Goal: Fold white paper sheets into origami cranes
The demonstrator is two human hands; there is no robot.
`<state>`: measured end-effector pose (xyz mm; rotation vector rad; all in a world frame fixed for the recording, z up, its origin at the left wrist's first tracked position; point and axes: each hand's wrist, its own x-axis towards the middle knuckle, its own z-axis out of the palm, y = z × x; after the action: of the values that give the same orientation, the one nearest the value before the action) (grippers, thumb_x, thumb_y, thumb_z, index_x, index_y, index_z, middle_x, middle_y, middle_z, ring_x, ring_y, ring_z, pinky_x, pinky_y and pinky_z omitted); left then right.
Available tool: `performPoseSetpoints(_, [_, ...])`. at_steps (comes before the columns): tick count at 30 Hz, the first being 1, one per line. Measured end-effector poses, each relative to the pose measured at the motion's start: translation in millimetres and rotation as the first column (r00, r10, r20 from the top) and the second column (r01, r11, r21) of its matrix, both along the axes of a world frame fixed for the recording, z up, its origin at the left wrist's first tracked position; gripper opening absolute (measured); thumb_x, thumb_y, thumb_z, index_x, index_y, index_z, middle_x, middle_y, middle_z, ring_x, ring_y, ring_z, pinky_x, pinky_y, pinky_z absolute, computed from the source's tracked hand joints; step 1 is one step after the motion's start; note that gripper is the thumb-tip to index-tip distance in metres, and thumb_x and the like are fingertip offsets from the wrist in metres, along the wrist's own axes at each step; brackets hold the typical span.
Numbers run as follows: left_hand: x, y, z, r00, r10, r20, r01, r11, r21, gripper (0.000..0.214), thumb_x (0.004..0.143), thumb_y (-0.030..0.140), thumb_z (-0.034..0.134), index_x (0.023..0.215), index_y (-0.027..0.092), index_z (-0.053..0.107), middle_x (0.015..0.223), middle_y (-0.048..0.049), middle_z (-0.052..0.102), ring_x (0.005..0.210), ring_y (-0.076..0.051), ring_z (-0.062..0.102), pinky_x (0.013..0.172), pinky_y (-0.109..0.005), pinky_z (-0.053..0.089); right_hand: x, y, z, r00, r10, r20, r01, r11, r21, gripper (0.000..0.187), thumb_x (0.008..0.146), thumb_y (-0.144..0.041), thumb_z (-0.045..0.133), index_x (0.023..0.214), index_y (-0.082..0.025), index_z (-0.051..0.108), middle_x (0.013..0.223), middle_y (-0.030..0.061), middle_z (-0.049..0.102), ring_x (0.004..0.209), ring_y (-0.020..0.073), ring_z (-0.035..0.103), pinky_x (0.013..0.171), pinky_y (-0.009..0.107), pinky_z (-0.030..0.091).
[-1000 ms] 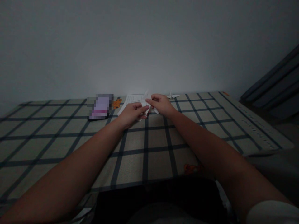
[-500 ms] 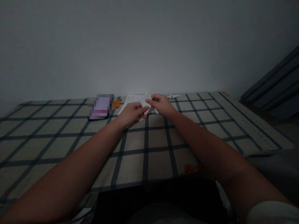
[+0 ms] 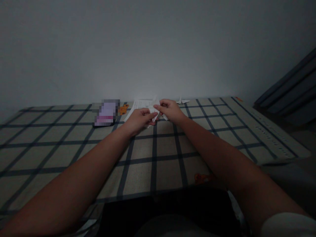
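Observation:
Both my arms reach far out over a checked cloth (image 3: 153, 154). My left hand (image 3: 139, 120) and my right hand (image 3: 171, 110) meet over a small folded white paper piece (image 3: 155, 116). Each hand pinches it with closed fingers, thumb against fingertips. The paper's pointed flaps stick out between the hands; most of it is hidden by the fingers. A flat white paper sheet (image 3: 138, 106) lies on the cloth just behind my left hand.
A phone with a lit screen (image 3: 106, 114) lies left of my hands. A small folded white paper figure (image 3: 182, 101) stands near the wall behind my right hand. The plain wall closes the far side. Dark slanted furniture (image 3: 288, 95) is at the right.

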<state>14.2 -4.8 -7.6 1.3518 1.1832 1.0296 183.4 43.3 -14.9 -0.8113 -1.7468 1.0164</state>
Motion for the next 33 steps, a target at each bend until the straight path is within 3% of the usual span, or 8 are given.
performPoseSetpoints(18, [-2.4, 4.7, -6.2, 1.0, -0.017, 0.012, 0.017, 1.0, 0.012, 0.03, 0.071, 0.037, 0.079, 0.068, 0.016, 0.059, 0.069, -0.0028, 0.065, 0.057, -0.01, 0.063, 0.053, -0.02, 0.044, -0.9, -1.2, 2.5, 0.999, -0.023, 0.034, 0.024, 1.0, -0.015, 0.028, 0.083, -0.042, 0.067, 0.076, -0.017, 0.056, 0.066, -0.0033, 0.053, 0.061, 0.0101, 0.049, 0.057, 0.024, 0.038])
performPoseSetpoints(25, [-0.5, 1.6, -2.6, 0.999, 0.017, 0.027, -0.018, 1.0, 0.015, 0.029, 0.066, 0.036, 0.082, 0.071, 0.016, 0.062, 0.068, -0.0006, 0.063, 0.06, -0.011, 0.062, 0.053, -0.021, 0.046, -1.4, -1.6, 3.4, 1.0, 0.021, 0.012, -0.021, 0.999, -0.051, 0.024, 0.083, -0.038, 0.067, 0.077, -0.017, 0.058, 0.068, -0.0024, 0.055, 0.063, 0.0107, 0.052, 0.059, 0.024, 0.041])
performPoseSetpoints(33, [-0.8, 0.3, -3.3, 0.999, 0.046, 0.018, -0.046, 0.998, 0.052, 0.026, 0.068, 0.038, 0.08, 0.068, 0.017, 0.064, 0.065, -0.0017, 0.065, 0.054, -0.01, 0.055, 0.05, -0.021, 0.041, -0.9, -7.6, 8.1, 0.999, 0.016, 0.042, -0.012, 0.997, -0.082, 0.026, 0.085, -0.04, 0.067, 0.079, -0.017, 0.058, 0.065, -0.0034, 0.052, 0.058, 0.009, 0.046, 0.055, 0.023, 0.037])
